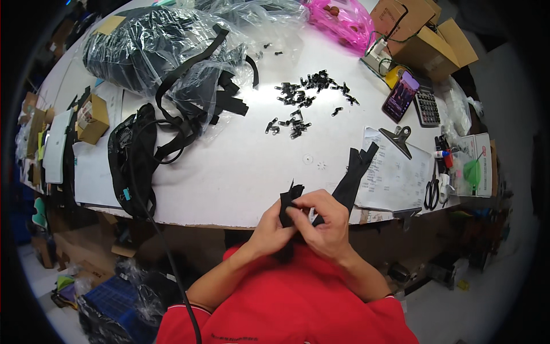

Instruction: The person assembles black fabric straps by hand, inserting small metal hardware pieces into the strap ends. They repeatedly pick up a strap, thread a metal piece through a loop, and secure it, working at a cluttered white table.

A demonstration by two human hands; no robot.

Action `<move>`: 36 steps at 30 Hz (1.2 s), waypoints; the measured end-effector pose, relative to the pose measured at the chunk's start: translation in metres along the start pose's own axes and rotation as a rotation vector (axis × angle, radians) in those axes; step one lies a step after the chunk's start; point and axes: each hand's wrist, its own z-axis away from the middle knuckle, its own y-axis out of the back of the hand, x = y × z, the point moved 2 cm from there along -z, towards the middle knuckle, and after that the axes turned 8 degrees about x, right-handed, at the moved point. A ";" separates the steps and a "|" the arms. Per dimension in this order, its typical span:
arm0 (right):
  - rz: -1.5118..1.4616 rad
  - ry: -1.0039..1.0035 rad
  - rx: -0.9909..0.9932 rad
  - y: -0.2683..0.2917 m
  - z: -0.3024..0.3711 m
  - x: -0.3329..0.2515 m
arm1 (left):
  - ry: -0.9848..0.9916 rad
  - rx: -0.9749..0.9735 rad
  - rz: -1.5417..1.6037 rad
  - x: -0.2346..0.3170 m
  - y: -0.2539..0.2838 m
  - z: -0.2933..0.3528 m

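Note:
Near the table's front edge, my left hand [270, 230] is closed round a black zipper strip [288, 203], whose loose ends stick up above the fingers. My right hand [327, 222] pinches at the same strip, thumb and forefinger meeting at its edge. Something small and pale shows between the right fingers, too small to name. A further length of black zipper strip [356, 175] runs from behind the right hand up onto the table. Beyond the hands lie loose black zipper sliders [317, 80], with a smaller group of sliders [298, 127] nearer to me.
Back left, a clear plastic bag [143, 51] holds black material, with a black bag with straps [132, 166] nearby. To the right are a clipboard [395, 172], scissors [432, 192], a phone [401, 96], a calculator [427, 106], an open carton [427, 51] and a pink bag [344, 26].

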 end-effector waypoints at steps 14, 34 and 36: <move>-1.006 -0.763 -0.030 0.020 0.021 0.022 | 0.324 0.196 0.564 0.030 0.025 -0.005; -0.531 -0.475 -0.117 0.013 0.009 0.027 | 0.117 0.136 -0.001 0.049 0.014 0.001; -0.522 -0.483 -0.121 0.014 0.005 0.028 | 0.129 0.102 -0.052 0.051 0.015 0.001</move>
